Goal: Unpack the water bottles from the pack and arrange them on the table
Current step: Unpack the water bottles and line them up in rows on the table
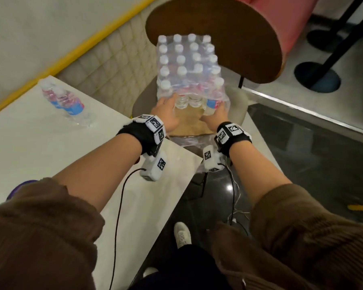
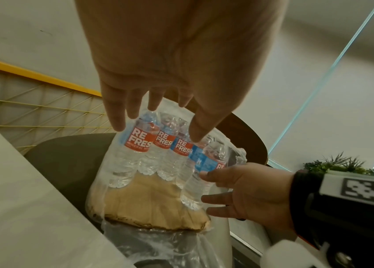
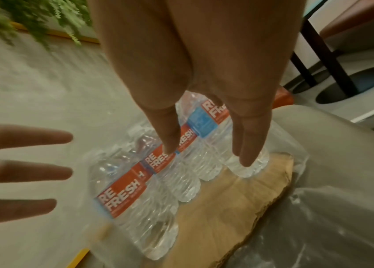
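A shrink-wrapped pack of water bottles (image 1: 189,65) stands on a chair seat (image 1: 237,101), its film torn open at the near end. The bare cardboard tray (image 1: 189,122) shows there. My left hand (image 1: 166,105) reaches with straight, spread fingers to the near-left bottle (image 2: 135,143). In the left wrist view this hand (image 2: 156,123) hovers at the bottles' shoulders. My right hand (image 1: 215,114) lies with straight fingers against the near-right, blue-labelled bottle (image 3: 206,123), holding nothing; the right wrist view shows it (image 3: 206,154) over the row. Loose bottles (image 1: 61,99) lie on the white table (image 1: 40,153).
The chair's wooden back (image 1: 239,38) rises behind the pack. Torn film (image 3: 319,226) hangs over the seat's front. A quilted bench with yellow trim (image 1: 105,65) runs left of the chair. Black table bases (image 1: 316,76) and a glass rail (image 1: 302,109) stand at the right.
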Motion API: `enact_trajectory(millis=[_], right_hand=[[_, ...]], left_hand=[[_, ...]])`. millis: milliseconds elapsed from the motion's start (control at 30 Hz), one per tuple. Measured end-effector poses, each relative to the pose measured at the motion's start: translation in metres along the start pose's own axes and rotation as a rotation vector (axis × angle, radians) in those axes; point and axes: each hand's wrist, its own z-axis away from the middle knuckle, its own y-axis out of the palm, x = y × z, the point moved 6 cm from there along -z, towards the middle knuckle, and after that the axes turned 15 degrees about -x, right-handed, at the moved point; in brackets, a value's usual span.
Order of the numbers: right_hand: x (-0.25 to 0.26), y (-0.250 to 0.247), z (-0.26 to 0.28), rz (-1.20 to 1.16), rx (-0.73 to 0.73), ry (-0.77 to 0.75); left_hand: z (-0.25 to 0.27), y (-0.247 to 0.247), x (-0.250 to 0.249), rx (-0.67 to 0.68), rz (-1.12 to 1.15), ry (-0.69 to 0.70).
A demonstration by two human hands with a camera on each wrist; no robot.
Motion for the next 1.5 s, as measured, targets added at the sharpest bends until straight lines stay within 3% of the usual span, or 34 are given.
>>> enact_trajectory(millis=[200,333,433,567,700,800,900,967,1033,1067,1233,1400,1500], right_hand=[[-0.002,0.009,-0.041,-0.19,0.016,0.143],[0.013,-0.001,-0.035,-0.121,-0.089,-0.07],[0.011,0.015,-0.018,-0.022,-0.054,-0.228],[0.018,0.035,-0.013,0.162,-0.021,-0.28],[0.045,0.051,-0.008,0.261,0.177,-0.342],[0.061,0.052,0.001,0.314,0.223,-0.351],[0.072,0.039,0.018,0.411,0.204,-0.478],[0.077,0.041,0.046,0.331,0.358,-0.571],[0.07,0.051,0.067,0.142,0.565,-0.466],[0.068,0.053,0.068,0.084,0.598,-0.406],[0.073,0.048,0.025,0.085,0.326,-0.189],[0.101,0.074,0.027,0.148,0.43,-0.16],[0.101,0.078,0.022,0.128,0.352,-0.159]], left_hand=[[-0.004,0.005,0.007,-0.099,0.144,0.017],[-0.003,0.018,0.014,-0.035,0.188,-0.059],[-0.005,0.028,0.013,0.031,0.289,-0.159],[-0.012,0.035,0.004,0.055,0.307,-0.203],[-0.019,0.039,0.005,0.003,0.292,-0.265],[-0.016,0.036,0.008,0.007,0.336,-0.293],[-0.018,0.03,0.014,-0.015,0.414,-0.312],[-0.017,0.027,0.018,0.003,0.498,-0.38],[-0.017,0.028,0.027,0.033,0.535,-0.387],[-0.015,0.025,0.029,0.05,0.555,-0.377],[-0.001,0.012,0.054,0.155,0.61,-0.508],[0.018,-0.003,0.067,0.322,0.43,-0.479],[0.035,-0.018,0.079,0.396,0.233,-0.389]])
